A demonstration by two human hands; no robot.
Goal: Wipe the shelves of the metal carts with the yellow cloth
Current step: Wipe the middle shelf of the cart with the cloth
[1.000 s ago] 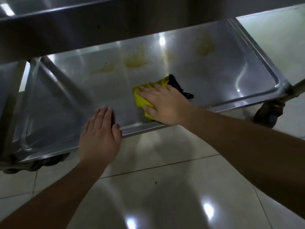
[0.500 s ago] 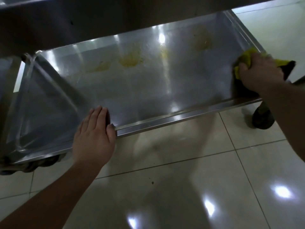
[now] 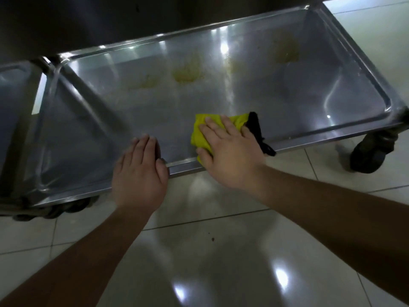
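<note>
Wiping the bottom shelf (image 3: 287, 89) is in hand: the right hand (image 3: 230, 149) presses flat-fingered on the yellow cloth (image 3: 200, 134) beneath it. The left hand (image 3: 139, 171), fingers straight, rests on the rim beside. Yellowish stains (image 3: 188, 72) beyond the fingertips likely call for a forward stroke.

The cloth (image 3: 200, 135) lay on the shelf (image 3: 309, 89) near its front rim, under the right hand (image 3: 230, 151); the left hand (image 3: 139, 171) rested on that rim just left of it. Stains (image 3: 188, 73) sat behind them toward the back; a wheel (image 3: 371, 151) stood on the floor (image 3: 221, 251) below the shelf's right corner.
</note>
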